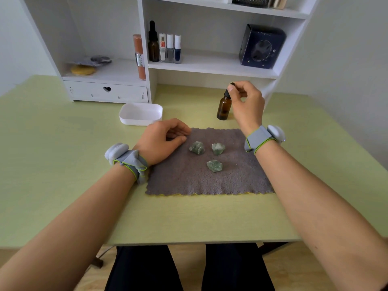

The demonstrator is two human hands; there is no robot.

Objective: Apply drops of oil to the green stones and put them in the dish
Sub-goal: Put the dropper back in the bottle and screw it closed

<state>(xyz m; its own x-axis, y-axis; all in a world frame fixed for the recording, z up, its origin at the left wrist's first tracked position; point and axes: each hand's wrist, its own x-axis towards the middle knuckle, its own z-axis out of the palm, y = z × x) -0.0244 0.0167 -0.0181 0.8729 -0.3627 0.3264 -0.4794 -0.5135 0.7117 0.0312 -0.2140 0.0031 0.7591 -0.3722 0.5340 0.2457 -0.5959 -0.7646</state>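
Three rough green stones lie on a grey cloth (189, 177): one at the left (197, 147), one at the right (218, 148), one nearer me (214, 165). Behind the cloth stands a small amber oil bottle (224, 108). My right hand (246, 103) pinches its black dropper cap (227, 93) at the top. My left hand (161, 139) rests on the cloth's left edge, fingers loosely curled, holding nothing, just left of the stones. A white empty dish (140, 113) sits behind my left hand.
A white shelf unit (210, 66) stands at the table's back, holding another amber dropper bottle (153, 44), nail polish bottles (170, 48), an orange tube (139, 56) and a dark blue box (261, 47). The green table (52, 164) extends left and right of the cloth.
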